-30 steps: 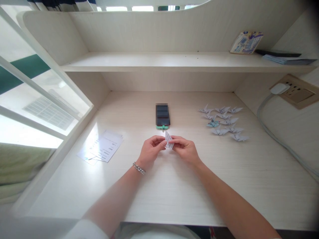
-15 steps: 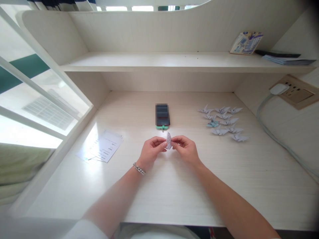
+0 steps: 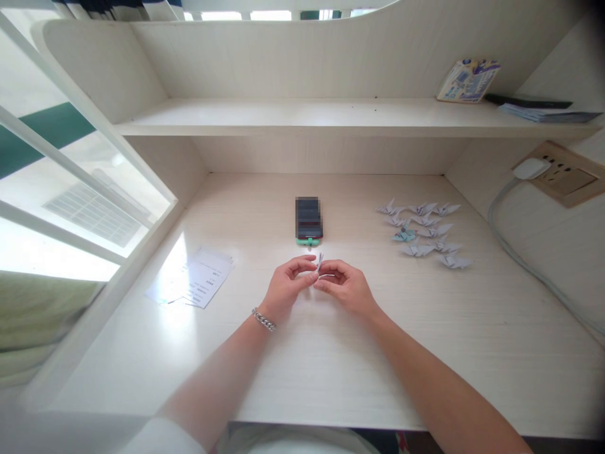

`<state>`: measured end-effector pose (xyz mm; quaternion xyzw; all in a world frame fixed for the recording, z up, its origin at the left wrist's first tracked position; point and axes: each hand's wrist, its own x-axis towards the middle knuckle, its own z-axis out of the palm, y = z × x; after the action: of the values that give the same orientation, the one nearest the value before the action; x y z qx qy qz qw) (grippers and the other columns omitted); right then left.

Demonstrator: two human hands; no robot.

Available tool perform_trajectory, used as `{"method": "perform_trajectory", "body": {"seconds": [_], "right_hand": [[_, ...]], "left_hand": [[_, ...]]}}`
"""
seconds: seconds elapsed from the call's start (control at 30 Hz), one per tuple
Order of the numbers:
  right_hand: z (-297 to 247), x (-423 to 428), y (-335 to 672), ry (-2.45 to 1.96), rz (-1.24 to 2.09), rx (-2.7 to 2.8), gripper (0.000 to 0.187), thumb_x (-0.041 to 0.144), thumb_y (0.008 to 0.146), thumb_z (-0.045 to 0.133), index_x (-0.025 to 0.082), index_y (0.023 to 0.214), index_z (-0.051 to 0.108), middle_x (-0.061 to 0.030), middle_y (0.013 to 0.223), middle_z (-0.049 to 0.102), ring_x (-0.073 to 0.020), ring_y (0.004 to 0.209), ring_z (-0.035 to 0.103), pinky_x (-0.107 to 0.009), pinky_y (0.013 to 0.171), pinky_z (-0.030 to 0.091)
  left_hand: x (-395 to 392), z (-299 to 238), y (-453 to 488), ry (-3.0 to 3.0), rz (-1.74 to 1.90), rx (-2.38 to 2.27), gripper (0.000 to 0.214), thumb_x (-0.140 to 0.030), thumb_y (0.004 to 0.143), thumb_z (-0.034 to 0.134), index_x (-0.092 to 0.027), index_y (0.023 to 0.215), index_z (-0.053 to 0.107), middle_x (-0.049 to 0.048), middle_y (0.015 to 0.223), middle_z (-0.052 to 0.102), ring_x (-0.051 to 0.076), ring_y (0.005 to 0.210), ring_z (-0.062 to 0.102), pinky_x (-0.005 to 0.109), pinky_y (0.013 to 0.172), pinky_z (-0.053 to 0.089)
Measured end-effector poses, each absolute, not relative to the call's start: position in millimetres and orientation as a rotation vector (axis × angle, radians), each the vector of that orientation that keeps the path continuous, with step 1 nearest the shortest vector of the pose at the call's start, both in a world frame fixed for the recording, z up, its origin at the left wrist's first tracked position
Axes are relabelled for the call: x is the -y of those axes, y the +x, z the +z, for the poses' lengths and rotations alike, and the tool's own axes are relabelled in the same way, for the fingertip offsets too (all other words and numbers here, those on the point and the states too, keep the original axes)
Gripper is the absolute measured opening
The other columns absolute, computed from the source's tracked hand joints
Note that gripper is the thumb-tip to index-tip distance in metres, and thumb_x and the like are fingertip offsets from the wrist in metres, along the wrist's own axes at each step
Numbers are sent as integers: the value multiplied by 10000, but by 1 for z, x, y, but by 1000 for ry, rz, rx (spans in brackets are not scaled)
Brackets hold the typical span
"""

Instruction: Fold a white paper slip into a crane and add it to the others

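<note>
Between my hands, above the middle of the desk, a small folded piece of paper (image 3: 320, 259) stands edge-on, so only a thin strip of it shows. My left hand (image 3: 293, 280), with a chain bracelet at the wrist, pinches it from the left. On the other side my right hand (image 3: 347, 285) has its thumb and fingertips at the paper's right face, closed on it. My fingers cover the paper's lower part. Just beyond lies a phone (image 3: 309, 217) with a green plug at its near end.
Several folded paper cranes (image 3: 418, 251), one of them bluish (image 3: 404, 235), sit on the right. Printed paper sheets (image 3: 208, 280) lie on the left. A charger cable (image 3: 501, 243) runs down from the wall socket (image 3: 567, 175). A shelf (image 3: 283, 116) overhangs the back, holding a package (image 3: 467, 81).
The folded paper has turned from showing its printed face to edge-on. My right hand has shifted slightly left, its thumb and fingers moving closer to my left hand.
</note>
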<state>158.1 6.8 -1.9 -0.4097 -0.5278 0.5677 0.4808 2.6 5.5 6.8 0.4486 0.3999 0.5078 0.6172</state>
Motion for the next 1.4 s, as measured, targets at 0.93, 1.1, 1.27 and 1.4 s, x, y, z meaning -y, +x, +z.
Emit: {"method": "perform_trajectory", "body": {"seconds": [0.93, 1.1, 1.27, 1.4], "right_hand": [[-3, -9, 158, -1022, 1410, 1298, 298, 287, 587, 760, 186, 858, 690, -71, 1022, 668, -237, 959, 617, -390, 848, 508], [-5, -10, 159, -1031, 1391, 1322, 285, 297, 596, 754, 196, 858, 703, -69, 1017, 666, -246, 984, 603, -399, 852, 506], [-5, -10, 160, -1064, 1359, 1332, 223, 293, 609, 747, 199, 808, 711, -68, 996, 664, -232, 957, 612, -378, 840, 507], [-3, -10, 160, -1084, 1361, 1333, 232, 309, 623, 739, 195, 823, 706, -70, 981, 669, -226, 933, 620, -379, 834, 506]], "left_hand": [[-7, 5, 2, 997, 1179, -955, 176, -231, 633, 734, -136, 773, 688, 113, 990, 671, 250, 999, 589, 411, 898, 438], [-7, 5, 2, 998, 1188, -974, 174, -247, 633, 732, -142, 764, 684, 108, 973, 678, 243, 967, 605, 405, 881, 449], [-8, 2, 2, 976, 1168, -948, 183, -244, 653, 718, -133, 792, 677, 117, 989, 671, 239, 952, 611, 408, 872, 457], [-7, 1, 1, 969, 1149, -911, 198, -241, 673, 706, -129, 830, 662, 120, 996, 666, 240, 941, 615, 420, 858, 468]]}}
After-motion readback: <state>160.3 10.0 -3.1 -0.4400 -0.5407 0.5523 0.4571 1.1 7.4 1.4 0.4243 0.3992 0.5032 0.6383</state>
